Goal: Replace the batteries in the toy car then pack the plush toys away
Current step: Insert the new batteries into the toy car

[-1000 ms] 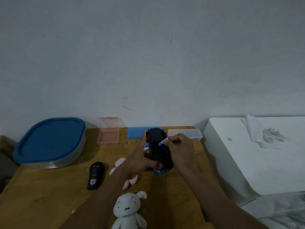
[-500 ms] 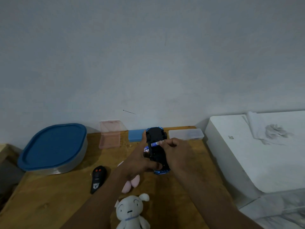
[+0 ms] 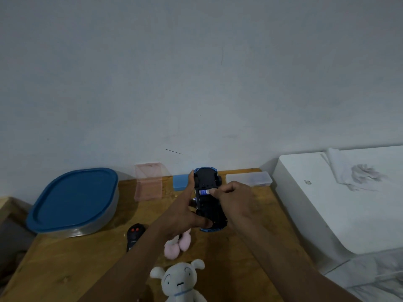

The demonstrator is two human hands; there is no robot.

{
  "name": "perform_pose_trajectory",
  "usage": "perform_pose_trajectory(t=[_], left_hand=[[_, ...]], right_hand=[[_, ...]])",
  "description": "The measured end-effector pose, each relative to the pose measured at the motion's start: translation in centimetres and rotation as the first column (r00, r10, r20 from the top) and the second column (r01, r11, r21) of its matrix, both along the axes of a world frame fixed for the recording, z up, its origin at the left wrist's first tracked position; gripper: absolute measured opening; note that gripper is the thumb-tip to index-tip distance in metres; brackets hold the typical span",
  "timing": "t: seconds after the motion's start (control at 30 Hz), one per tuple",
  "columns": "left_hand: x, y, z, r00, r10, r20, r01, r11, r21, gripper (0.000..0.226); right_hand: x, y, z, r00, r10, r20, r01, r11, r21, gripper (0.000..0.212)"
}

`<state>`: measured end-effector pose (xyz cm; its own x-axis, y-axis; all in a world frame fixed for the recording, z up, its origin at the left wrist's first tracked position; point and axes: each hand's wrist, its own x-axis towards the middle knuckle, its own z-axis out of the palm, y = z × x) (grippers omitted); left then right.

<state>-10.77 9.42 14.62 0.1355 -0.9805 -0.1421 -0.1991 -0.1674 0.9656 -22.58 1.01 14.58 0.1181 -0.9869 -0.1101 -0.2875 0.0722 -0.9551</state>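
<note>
A blue toy car (image 3: 209,199) is held upside down above the wooden table (image 3: 65,271), its black underside facing me. My left hand (image 3: 185,212) grips the car along its left side and near end. My right hand (image 3: 234,200) pinches a blue and white battery (image 3: 204,192) lying across the car's underside. A white plush dog (image 3: 180,282) sits at the near table edge. A pink plush toy (image 3: 177,246) lies partly hidden under my left forearm.
A black remote control (image 3: 134,235) lies left of the pink plush. A large container with a blue lid (image 3: 74,199) stands at the left. A pink open box (image 3: 148,182), a blue box (image 3: 180,182) and a clear case (image 3: 248,179) line the wall. A white appliance (image 3: 340,199) stands to the right.
My right hand has brought the battery down from the car's right edge onto its underside. The left hand keeps its grip on the car.
</note>
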Motion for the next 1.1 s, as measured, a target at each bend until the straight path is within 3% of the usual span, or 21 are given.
perform_pose_trajectory(t=[0.2,0.47,0.73,1.1], left_hand=[[1.1,0.8,-0.9,1.000,-0.028,-0.004,0.028,1.000,0.011,0.123],[3.2,2.6,-2.1,0.999,-0.048,0.019,0.046,0.997,0.062,0.126],[4.9,5.2,-4.9,0.991,0.032,-0.133,-0.012,0.988,0.153,0.128],[6.6,3.1,-6.5,0.985,0.097,-0.143,-0.073,0.984,0.163,0.126]], right_hand=[[0.5,0.5,-0.1,0.996,0.044,-0.075,-0.043,0.999,0.021,0.019],[1.8,1.7,-0.9,1.000,0.004,0.015,-0.006,0.986,0.164,0.026],[3.0,4.5,-2.4,0.995,0.003,0.097,-0.030,0.961,0.276,0.019],[4.2,0.6,-5.4,0.990,0.129,-0.054,-0.109,0.957,0.268,0.013]])
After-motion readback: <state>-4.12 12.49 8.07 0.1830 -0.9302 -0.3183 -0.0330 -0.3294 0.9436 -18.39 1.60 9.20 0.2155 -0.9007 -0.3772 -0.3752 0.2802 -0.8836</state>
